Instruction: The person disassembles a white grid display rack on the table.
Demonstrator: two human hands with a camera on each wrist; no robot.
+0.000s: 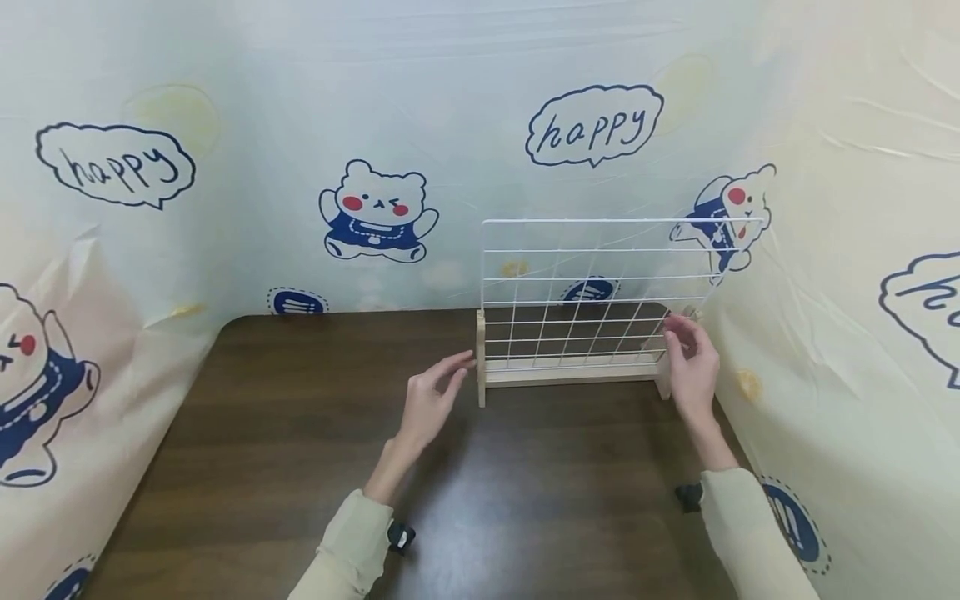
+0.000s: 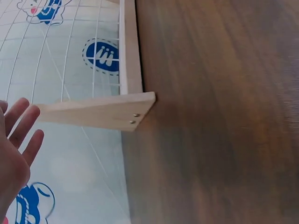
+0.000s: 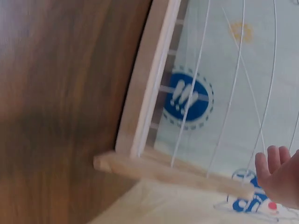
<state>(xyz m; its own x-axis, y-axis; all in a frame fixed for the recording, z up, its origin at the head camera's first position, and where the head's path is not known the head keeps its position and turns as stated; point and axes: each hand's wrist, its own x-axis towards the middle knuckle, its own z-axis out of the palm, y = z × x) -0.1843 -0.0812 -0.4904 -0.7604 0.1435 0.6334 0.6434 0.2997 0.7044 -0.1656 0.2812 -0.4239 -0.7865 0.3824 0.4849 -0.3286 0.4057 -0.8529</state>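
A white wire grid rack (image 1: 577,340) with pale wooden end pieces and a wooden front bar stands upright on the brown table. My left hand (image 1: 429,402) is beside its left wooden end piece (image 2: 100,112), fingers extended and fingertips close to the wood. In the left wrist view, the left hand (image 2: 16,144) has its fingers spread. At the other end, my right hand (image 1: 693,367) is by the right wooden end piece (image 3: 173,176), fingers loosely extended. Whether its fingertips touch the wood cannot be told; its thumb is hidden in the right wrist view.
The brown wooden table (image 1: 300,467) extends to the left and in front of the rack. A pale printed sheet (image 1: 480,108) with bears and "happy" bubbles hangs behind and along both sides. The rack is near the table's back right edge.
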